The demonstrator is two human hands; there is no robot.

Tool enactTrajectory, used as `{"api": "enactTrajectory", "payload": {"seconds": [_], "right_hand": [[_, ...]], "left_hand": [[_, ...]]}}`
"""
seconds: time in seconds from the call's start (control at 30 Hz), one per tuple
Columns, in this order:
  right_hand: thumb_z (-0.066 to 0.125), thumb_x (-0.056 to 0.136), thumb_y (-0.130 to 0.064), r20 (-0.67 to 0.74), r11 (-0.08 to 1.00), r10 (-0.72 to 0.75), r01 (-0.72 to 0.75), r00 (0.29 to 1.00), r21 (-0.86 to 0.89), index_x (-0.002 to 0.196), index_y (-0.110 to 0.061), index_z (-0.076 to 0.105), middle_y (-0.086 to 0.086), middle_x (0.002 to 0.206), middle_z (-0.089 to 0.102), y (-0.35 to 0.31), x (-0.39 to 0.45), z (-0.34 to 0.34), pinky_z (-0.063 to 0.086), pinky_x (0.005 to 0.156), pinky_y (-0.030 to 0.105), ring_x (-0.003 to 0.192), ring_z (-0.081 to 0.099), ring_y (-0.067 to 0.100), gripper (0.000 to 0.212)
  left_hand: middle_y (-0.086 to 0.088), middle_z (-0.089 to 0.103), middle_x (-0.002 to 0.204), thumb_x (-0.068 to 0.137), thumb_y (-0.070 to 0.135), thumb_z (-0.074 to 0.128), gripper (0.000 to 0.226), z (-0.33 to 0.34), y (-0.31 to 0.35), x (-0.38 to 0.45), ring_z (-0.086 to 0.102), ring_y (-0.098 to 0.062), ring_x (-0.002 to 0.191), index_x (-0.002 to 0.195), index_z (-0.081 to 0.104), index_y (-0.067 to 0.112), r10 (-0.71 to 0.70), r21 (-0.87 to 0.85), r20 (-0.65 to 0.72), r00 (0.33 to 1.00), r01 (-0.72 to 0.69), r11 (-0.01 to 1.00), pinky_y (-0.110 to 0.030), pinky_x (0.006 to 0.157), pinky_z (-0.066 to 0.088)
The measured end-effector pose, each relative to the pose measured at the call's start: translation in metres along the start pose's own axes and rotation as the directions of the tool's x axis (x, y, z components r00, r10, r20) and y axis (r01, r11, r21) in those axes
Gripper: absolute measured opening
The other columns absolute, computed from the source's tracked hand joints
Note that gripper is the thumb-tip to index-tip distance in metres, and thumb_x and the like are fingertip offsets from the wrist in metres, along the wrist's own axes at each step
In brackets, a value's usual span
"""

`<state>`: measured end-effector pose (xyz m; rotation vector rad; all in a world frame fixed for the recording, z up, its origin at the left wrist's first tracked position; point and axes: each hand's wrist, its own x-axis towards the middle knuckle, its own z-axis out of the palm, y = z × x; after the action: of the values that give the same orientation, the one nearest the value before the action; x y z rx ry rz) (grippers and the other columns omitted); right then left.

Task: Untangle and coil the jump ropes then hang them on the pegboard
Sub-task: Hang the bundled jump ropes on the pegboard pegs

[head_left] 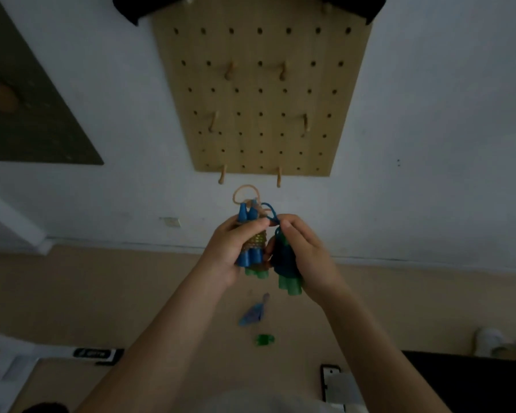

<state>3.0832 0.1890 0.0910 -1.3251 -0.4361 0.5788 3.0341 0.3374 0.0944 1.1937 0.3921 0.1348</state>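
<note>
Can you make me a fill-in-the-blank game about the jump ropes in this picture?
1. The left hand holds a bundle with ____ handles.
2. The right hand holds a bundle with ____ handles.
3. The wooden pegboard has ____ ropes hanging on it.
4. A small green thing lies on the ____ below the hands.

Missing words: blue; green; no; floor

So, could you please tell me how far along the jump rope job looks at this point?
Done: nothing hangs on the pegboard; its pegs are bare. In hand: the left hand grips a bundle with blue handles, and the right hand holds green handles and pinches a blue cord. Left: separating, coiling, hanging.
</note>
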Motion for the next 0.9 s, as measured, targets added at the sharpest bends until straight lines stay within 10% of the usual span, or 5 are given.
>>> {"api": "enactTrajectory", "payload": {"seconds": [0.4,0.57,0.9], "right_hand": [[0.054,0.1,-0.029,-0.051,0.977,-0.053,0.041,0.997,-0.21,0.081,-0.009,0.063,0.009,0.072,0.065,0.002,0.016,-0.021,0.054,0.064,0.036,0.062,0.064,0.023,0.029],[0.061,0.097,-0.027,-0.14,0.961,-0.092,0.051,0.986,-0.274,0.088,-0.025,0.076,-0.012,0.084,0.075,0.016,0.033,-0.023,0.05,0.07,0.013,0.08,0.066,-0.001,0.018],[0.063,0.094,-0.028,-0.044,0.944,0.028,-0.041,0.999,-0.327,0.089,-0.01,0.071,0.008,0.088,0.072,0.026,0.115,0.001,0.054,0.079,0.036,0.08,0.064,0.015,0.02]], "left_hand": [[-0.009,0.074,0.089,0.089,0.015,0.071,0.02,0.027,0.0,0.004,0.072,-0.022,0.078,0.109,0.071,0.011,0.02,0.053,-0.099,0.995,-0.015,0.998,-0.033,0.061,0.059],[0.005,0.075,0.079,0.088,0.015,0.073,0.009,0.008,-0.006,0.018,0.071,-0.011,0.075,0.096,0.073,0.019,0.046,0.193,-0.174,0.984,-0.012,0.981,-0.032,0.071,0.056],[0.01,0.077,0.085,0.081,0.019,0.08,0.014,-0.053,0.004,0.076,0.073,-0.006,0.082,0.092,0.074,0.027,0.095,0.295,-0.194,0.976,-0.035,0.955,-0.025,0.072,0.053]]}}
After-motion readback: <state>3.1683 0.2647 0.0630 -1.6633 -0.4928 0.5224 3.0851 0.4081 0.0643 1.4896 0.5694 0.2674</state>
